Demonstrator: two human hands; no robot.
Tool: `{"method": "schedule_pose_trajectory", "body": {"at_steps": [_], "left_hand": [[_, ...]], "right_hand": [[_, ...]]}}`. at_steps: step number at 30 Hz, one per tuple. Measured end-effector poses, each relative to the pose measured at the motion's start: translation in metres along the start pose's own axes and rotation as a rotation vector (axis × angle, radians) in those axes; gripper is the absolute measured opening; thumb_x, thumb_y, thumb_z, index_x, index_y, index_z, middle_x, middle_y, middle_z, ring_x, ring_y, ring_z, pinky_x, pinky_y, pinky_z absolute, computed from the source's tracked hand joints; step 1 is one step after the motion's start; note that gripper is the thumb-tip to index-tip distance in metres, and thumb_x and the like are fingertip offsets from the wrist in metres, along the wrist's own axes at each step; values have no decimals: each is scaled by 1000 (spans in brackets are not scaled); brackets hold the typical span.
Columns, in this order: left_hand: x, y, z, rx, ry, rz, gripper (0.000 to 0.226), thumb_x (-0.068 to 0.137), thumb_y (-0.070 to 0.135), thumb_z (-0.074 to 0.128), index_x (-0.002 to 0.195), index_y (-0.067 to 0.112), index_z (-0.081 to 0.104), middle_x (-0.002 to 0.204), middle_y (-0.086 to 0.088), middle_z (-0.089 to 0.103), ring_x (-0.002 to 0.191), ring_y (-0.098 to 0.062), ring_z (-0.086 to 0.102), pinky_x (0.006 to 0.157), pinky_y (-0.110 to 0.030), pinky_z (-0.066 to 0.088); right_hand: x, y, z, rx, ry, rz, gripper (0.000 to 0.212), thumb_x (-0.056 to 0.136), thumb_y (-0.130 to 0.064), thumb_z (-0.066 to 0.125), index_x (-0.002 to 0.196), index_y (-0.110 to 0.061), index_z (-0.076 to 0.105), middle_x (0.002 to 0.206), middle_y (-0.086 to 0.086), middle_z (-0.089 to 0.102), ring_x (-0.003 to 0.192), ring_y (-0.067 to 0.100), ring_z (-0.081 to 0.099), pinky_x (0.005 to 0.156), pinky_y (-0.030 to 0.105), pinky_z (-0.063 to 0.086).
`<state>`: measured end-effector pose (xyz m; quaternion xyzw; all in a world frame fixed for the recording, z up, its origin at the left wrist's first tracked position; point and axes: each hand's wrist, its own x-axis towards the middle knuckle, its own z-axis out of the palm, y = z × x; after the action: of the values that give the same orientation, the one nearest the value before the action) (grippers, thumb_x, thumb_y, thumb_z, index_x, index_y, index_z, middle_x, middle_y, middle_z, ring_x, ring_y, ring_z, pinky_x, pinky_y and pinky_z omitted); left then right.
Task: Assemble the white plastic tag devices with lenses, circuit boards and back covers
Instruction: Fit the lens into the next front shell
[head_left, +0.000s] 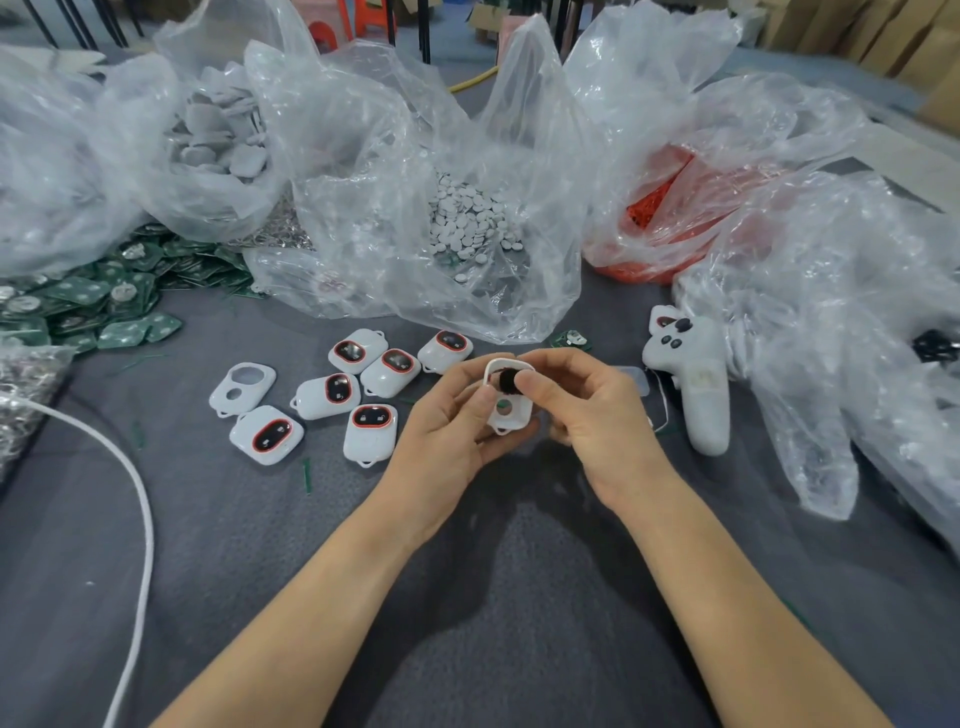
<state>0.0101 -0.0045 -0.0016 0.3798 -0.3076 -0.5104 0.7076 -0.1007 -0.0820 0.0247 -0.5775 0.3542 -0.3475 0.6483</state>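
Head view: white tag shell (511, 415) gripped in left hand (449, 426), dark lens (505, 382) atop, pinched in right hand (589, 410).

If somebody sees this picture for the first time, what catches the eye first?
At the centre, the left hand holds a white tag shell while the right hand pinches a dark round part at its top. Left of them, white tags with red-ringed windows lie on the grey cloth. Behind, crumpled clear bags hold parts, with green circuit boards at far left.
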Motion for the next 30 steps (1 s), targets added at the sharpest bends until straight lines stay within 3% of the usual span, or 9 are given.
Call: {"method": "schedule_pose_trajectory", "body": {"at_steps": [5,10,15,19,23,27,30], "left_hand": [[-1,0,3,2,-34,0,28,86,17,50,113,13,58,103,-1,70,99,-13,64,84,-31,55],[-2,-1,5,31,-18,9,24,90,13,48,112,13,57,105,0,71,99,-12,65,84,-30,55],[-3,0,6,102,5,13,23,97,1,41,112,11,56,106,-1,70,100,-15,64,85,-33,56],[-5,0,8,215,63,35,24,98,-3,40,113,6,56,111,-5,68,104,-16,63,83,-32,57],[-6,0,8,312,147,70,21,97,-3,45,112,2,59,107,-8,70,97,-16,67,74,-27,57],[-5,0,7,524,230,138,29,94,-6,48,98,16,66,94,-2,73,89,-12,68,77,-28,55],[-5,0,7,598,263,161,28,92,-8,50,97,14,67,91,-1,73,87,-13,69,79,-33,55]], "right_hand": [[-2,1,3,107,-24,-16,17,84,-3,67,97,-12,65,82,5,71,69,11,64,53,15,46],[-1,4,5,55,-2,-25,19,83,-1,67,94,-17,65,83,3,71,79,20,66,72,36,54],[0,2,1,40,-32,12,19,83,-1,68,95,-15,65,82,4,72,74,18,68,60,28,56],[0,7,4,-90,43,-47,18,82,-4,71,90,-19,67,87,11,72,78,24,69,69,40,58],[-2,11,9,-206,64,-125,21,81,-8,73,84,-28,67,81,0,72,78,19,70,70,38,58],[-2,12,7,-327,73,-218,20,80,-12,74,83,-30,65,82,-7,71,78,16,66,73,34,56],[-3,12,7,-336,51,-219,19,81,-12,74,85,-28,66,81,-5,71,79,13,67,73,34,56]]}}
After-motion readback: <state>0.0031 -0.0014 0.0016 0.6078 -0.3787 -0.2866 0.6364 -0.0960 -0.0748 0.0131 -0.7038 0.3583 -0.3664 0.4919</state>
